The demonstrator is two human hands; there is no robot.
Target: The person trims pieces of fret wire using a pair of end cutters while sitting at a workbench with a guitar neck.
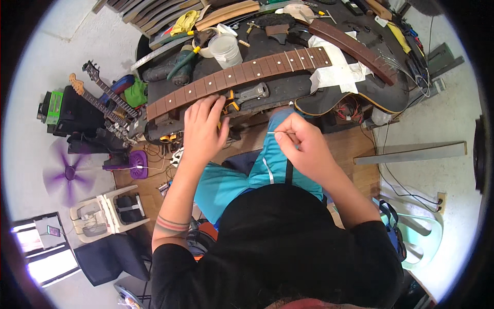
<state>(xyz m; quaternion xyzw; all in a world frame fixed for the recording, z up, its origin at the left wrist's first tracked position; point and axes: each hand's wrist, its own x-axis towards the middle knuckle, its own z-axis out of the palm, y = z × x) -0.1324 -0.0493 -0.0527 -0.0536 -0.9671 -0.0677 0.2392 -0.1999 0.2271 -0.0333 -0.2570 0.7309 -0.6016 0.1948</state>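
Observation:
My left hand point(203, 129) is at the bench's front edge, fingers slightly bent and apart, fingertips at the lower edge of a long brown fretboard point(216, 80) with dot inlays. My right hand point(298, 147) pinches a thin silver wire piece point(271, 133) above my lap. A metal tool with yellow-and-black grips point(252, 92) lies just beyond my left fingers. At the right, a dark guitar body point(381, 101) carries white tape point(334, 77), with a second brown wooden piece point(350, 49) across it.
The cluttered dark bench point(278, 77) holds a white bucket point(224, 51), green-handled tool point(180, 62) and wood strips point(226, 15). Guitars point(98, 98), a purple fan point(69, 172) and a white chair point(98, 216) stand left. A grey bar point(411, 153) and mint chair point(422, 232) are right.

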